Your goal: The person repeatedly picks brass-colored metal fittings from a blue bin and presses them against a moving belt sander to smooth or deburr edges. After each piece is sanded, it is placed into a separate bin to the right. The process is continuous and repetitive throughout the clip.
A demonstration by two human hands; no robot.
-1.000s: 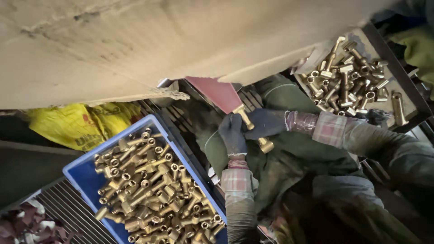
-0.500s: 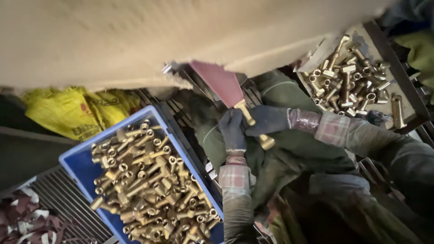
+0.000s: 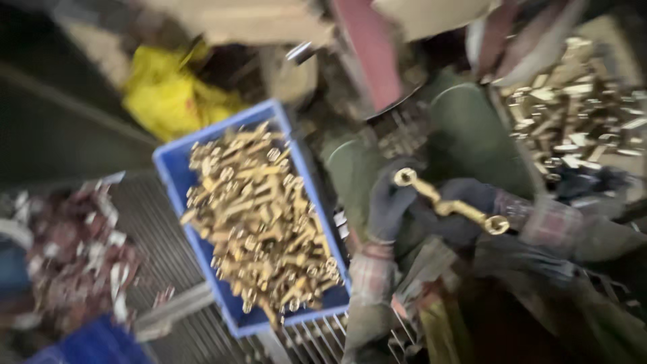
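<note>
Since half a second ago you have drawn the brass fitting (image 3: 448, 205) back from the red sanding belt (image 3: 372, 57) and down over your lap. Your gloved left hand (image 3: 389, 205) and right hand (image 3: 465, 209) both grip it, one at each end. Left of you sits the blue bin (image 3: 176, 165) heaped with brass parts (image 3: 259, 216); the tray (image 3: 573, 114) is blurred

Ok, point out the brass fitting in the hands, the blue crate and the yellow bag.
brass fitting (image 3: 448, 205): head view, mid-shaft.
blue crate (image 3: 176, 164): head view, far-left rim.
yellow bag (image 3: 165, 98): head view, crumpled middle.
</note>
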